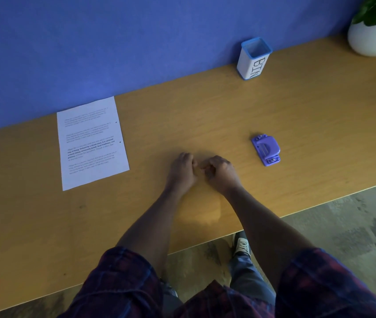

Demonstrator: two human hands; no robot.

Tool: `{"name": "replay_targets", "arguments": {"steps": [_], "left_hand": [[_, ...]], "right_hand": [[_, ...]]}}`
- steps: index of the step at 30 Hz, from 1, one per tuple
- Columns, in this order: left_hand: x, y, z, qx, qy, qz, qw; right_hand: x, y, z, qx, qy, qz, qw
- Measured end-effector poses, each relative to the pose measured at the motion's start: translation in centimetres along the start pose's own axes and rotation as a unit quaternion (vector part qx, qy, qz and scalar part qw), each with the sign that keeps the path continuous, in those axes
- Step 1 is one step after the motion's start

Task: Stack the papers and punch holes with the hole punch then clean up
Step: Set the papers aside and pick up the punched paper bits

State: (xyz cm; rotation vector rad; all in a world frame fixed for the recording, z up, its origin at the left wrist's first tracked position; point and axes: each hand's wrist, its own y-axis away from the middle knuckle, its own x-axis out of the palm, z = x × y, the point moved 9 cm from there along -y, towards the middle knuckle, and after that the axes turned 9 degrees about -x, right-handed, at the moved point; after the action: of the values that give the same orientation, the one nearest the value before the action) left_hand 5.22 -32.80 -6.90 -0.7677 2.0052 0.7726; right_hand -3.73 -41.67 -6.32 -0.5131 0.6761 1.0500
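- Wooden table [297, 115] runs across the frame against a blue wall.
- Papers [92, 143] lie flat at centre left, two punched holes near their right edge.
- Purple punch [266, 149] sits right of centre, well apart from the papers.
- Left hand [182, 171] and right hand [220, 172] rest on the table at centre, close together, fingers curled inward; whether they pinch anything I cannot tell.
- White bin [253, 59] with a blue rim stands upper right, by the wall.
- Potted plant [375, 31] fills the top right corner.
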Motion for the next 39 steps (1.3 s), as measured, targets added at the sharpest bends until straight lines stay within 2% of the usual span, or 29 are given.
{"name": "replay_targets", "arguments": {"steps": [4, 11, 16, 21, 28, 30, 32, 34, 36, 39], "left_hand": [[-1.1, -0.5, 1.3, -0.07, 0.112, 0.026, 0.991], [-1.8, -0.8, 1.7, -0.093, 0.125, 0.039, 0.987], [-1.9, -1.3, 2.3, -0.123, 0.139, 0.06, 0.981], [-1.6, -1.3, 3.1, -0.153, 0.17, 0.076, 0.971], [-1.2, -0.9, 3.9, -0.166, 0.199, 0.081, 0.962], [-1.0, -0.9, 4.1, -0.167, 0.21, 0.069, 0.961], [-0.9, -0.9, 4.1, -0.165, 0.226, 0.059, 0.958], [-0.9, -1.0, 3.9, -0.159, 0.242, 0.053, 0.956], [-0.9, -1.0, 4.0, -0.156, 0.265, 0.053, 0.95], [-0.7, -1.0, 4.1, -0.15, 0.277, 0.055, 0.948]], "right_hand": [[0.1, -0.1, 0.0, 0.007, -0.002, -0.003, 1.0], [0.4, -0.1, 0.1, 0.012, 0.03, 0.014, 0.999], [1.0, 0.0, 2.1, -0.076, 0.155, 0.062, 0.983], [2.6, -0.2, 4.6, -0.179, 0.304, 0.124, 0.927], [4.7, -0.9, 3.0, -0.112, 0.342, 0.209, 0.909], [4.5, -1.1, 2.4, -0.108, 0.317, 0.224, 0.915], [3.3, -1.4, 1.3, -0.054, 0.237, 0.213, 0.946], [1.4, -1.8, -0.4, 0.042, 0.113, 0.138, 0.983], [0.1, -1.6, -2.2, 0.13, 0.02, 0.056, 0.99], [-0.3, -1.3, -2.3, 0.137, -0.023, 0.024, 0.99]]}}
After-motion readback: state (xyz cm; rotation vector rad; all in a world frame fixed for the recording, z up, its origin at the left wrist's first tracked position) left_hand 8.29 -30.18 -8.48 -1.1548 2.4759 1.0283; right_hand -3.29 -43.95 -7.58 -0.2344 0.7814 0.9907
